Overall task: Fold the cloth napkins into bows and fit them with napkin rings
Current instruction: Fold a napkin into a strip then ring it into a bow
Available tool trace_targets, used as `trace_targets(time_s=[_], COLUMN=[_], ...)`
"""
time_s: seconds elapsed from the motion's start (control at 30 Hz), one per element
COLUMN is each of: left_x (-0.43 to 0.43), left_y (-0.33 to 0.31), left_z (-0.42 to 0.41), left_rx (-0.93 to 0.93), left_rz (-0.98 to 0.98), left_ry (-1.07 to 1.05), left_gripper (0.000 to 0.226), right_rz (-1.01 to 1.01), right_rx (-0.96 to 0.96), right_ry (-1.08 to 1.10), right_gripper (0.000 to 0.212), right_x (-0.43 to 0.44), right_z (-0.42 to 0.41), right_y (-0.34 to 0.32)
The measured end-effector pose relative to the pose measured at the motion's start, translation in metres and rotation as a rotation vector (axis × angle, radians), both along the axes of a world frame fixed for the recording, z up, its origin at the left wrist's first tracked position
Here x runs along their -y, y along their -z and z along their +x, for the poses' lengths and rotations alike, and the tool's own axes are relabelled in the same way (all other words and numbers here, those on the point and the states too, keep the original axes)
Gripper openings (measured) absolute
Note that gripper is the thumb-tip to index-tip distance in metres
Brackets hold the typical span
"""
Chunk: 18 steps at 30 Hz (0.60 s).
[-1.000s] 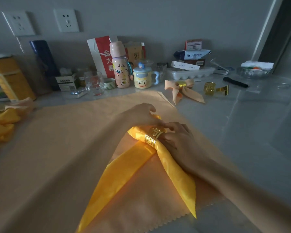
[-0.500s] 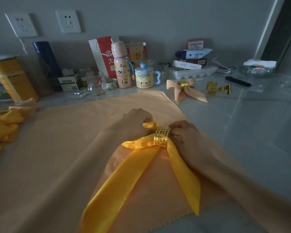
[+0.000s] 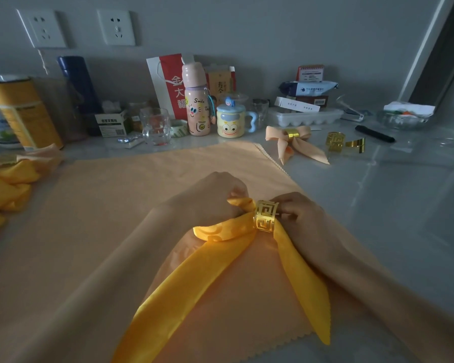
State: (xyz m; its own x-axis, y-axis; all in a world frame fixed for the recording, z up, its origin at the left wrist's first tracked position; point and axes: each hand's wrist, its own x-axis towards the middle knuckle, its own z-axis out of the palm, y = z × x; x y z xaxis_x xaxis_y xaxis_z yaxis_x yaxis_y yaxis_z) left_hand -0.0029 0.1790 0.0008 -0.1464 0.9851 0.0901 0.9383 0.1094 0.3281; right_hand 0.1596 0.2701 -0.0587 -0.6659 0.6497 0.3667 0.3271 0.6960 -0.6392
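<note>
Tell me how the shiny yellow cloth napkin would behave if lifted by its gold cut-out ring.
Probably floppy: the shiny yellow cloth napkin lies in limp tails flat on the peach cloth. Its sheen suggests slipperiness; it might slide through the gold cut-out ring.

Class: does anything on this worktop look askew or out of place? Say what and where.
The yellow napkin in the gold ring looks lopsided: a loop shows only on its left, by the left hand; the right hand hides the other side. At the left edge, yellow cloths lie crumpled.
</note>
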Motion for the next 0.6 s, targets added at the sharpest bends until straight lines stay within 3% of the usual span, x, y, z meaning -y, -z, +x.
trace_targets(time_s=[0.17, 0.33, 0.5, 0.6], left_x=[0.000, 0.002, 0.001, 0.002], left_y=[0.004, 0.009, 0.010, 0.012], left_z=[0.006, 0.012, 0.016, 0.013], left_rx=[-0.046, -0.105, -0.146, -0.030], left_rz=[-0.006, 0.005, -0.012, 0.018], left_ry=[-0.006, -0.023, 0.007, 0.009], left_gripper=[0.022, 0.028, 0.027, 0.023], right_rz=[-0.069, -0.001, 0.110, 0.067], right_rx=[-0.016, 0.050, -0.047, -0.012], right_ry=[-0.071, -0.120, -0.143, -0.080], right_gripper=[0.013, 0.014, 0.010, 0.010], right_x=[0.000, -0.003, 0.003, 0.000], right_z=[0.000, 0.001, -0.005, -0.006], right_y=[0.000, 0.000, 0.001, 0.002])
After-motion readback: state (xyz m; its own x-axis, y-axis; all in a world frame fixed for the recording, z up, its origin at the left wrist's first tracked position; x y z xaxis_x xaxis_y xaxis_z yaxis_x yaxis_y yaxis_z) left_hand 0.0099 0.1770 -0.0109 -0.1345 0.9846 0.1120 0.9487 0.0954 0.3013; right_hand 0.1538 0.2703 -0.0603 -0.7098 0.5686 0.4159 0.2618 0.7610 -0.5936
